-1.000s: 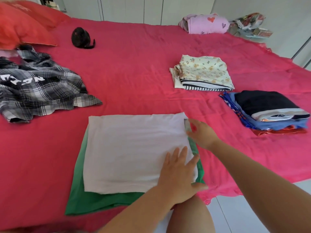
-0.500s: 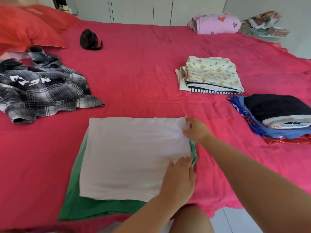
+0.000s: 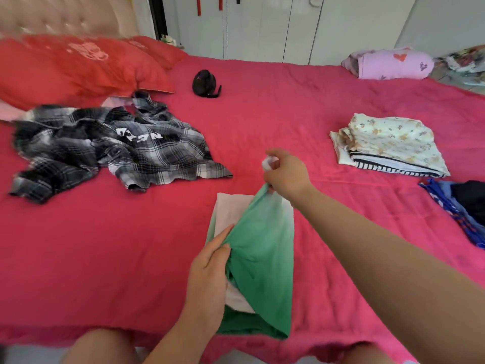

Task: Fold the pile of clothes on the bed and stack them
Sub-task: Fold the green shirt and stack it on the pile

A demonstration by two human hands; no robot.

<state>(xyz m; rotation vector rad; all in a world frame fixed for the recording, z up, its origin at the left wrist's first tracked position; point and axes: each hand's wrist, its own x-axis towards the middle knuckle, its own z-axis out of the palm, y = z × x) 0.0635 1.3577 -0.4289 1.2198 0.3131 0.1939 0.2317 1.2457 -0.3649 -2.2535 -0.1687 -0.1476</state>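
Right hand (image 3: 284,174) pinching raised far corner of green shirt (image 3: 262,258), left hand (image 3: 210,274) gripping its near fold

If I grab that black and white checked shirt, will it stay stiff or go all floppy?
Probably floppy: the checked shirt already lies crumpled in soft folds on the bed. It likely feels light, since it looks like thin cloth. If you pushed it, it would probably bunch up rather than slide, because its edges already ripple.

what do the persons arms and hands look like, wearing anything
The left forearm and right forearm are bare, no sleeve in view. The left hand and right hand are ungloved; no watch, bracelet or ring shows on the visible parts.
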